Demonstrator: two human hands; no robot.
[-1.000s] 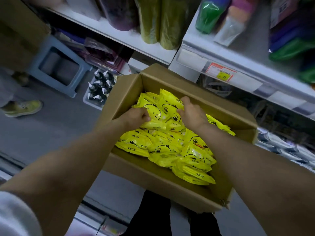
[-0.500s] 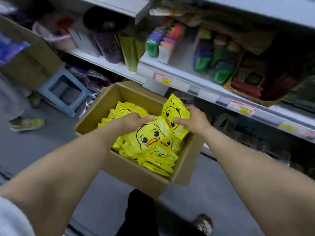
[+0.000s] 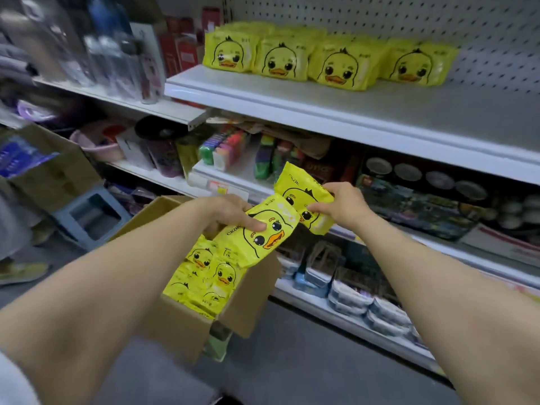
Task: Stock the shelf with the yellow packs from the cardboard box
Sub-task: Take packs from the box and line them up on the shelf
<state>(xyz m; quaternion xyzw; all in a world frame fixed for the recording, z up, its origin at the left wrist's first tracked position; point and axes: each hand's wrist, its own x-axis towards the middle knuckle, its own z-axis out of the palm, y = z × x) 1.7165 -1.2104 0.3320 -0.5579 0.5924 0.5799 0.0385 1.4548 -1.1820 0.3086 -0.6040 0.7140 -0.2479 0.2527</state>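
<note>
My left hand (image 3: 225, 213) grips a stack of yellow duck-face packs (image 3: 263, 232) held above the open cardboard box (image 3: 248, 302). My right hand (image 3: 340, 204) holds another yellow pack (image 3: 298, 182) just to the right, and the two bundles overlap. Several more yellow packs (image 3: 204, 276) lie inside the box. On the upper white shelf (image 3: 321, 103) a row of yellow packs (image 3: 321, 61) stands upright against the pegboard back, with bare shelf in front of it.
Lower shelves hold colourful goods (image 3: 225, 147) and dark boxed sets (image 3: 423, 197). A blue-grey step stool (image 3: 90, 214) stands on the floor at left beside another cardboard box (image 3: 52, 171). Someone's shoe (image 3: 20, 271) shows at the far left.
Both hands have lifted yellow packs up out of the box and clear of its rim. The view has tilted upward, bringing the upper shelf with its row of packs into sight.
</note>
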